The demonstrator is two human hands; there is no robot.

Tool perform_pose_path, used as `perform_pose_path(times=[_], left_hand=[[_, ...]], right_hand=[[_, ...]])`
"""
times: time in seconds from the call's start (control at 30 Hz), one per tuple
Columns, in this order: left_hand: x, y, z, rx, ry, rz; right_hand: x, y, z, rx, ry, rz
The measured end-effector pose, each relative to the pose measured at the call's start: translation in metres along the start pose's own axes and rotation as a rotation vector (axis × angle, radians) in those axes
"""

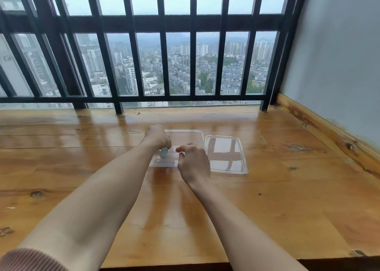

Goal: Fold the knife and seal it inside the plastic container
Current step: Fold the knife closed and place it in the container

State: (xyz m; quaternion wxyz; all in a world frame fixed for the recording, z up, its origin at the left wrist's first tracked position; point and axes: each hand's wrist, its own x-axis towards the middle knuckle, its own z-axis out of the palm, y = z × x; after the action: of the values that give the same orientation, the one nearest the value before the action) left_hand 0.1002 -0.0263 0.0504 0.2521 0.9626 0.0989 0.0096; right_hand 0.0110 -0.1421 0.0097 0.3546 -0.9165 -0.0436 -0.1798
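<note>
Most of the knife (163, 153) hides under the left hand (158, 136).

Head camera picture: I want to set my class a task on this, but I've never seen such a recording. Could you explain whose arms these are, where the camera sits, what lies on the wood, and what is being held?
There is no machine here: a person wears one camera on the head, looking forward and down at their own bare arms. On the glossy wooden platform by a barred window lie a clear rectangular plastic container and, to its right, its clear flat lid, off the box. The left hand holds a small teal object, probably the knife, over the container. The right hand hovers at the container's near edge; whether it grips anything is unclear.
</note>
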Motion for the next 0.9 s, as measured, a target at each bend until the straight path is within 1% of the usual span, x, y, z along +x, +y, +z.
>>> perform_pose_path(times=[0.2,0.3,0.43,0.63,0.73,0.9], left_hand=[[0.006,0.001,0.006,0.1,-0.061,-0.052],[0.008,0.002,0.01,0.171,-0.052,-0.054],[0.009,0.0,0.013,0.194,-0.044,-0.053],[0.003,0.001,0.009,0.173,-0.073,-0.056],[-0.003,0.001,0.002,0.107,-0.082,-0.045],[-0.013,0.001,-0.009,0.024,0.004,0.079]], right_hand=[[0.001,0.002,0.0,0.035,-0.008,0.012],[0.002,0.001,0.0,0.04,-0.015,0.017],[0.003,0.001,-0.001,0.057,-0.019,0.026],[0.003,0.002,-0.002,0.05,-0.036,0.018],[0.002,0.003,-0.004,0.06,-0.042,0.008],[0.0,0.004,-0.01,0.062,-0.045,-0.012]])
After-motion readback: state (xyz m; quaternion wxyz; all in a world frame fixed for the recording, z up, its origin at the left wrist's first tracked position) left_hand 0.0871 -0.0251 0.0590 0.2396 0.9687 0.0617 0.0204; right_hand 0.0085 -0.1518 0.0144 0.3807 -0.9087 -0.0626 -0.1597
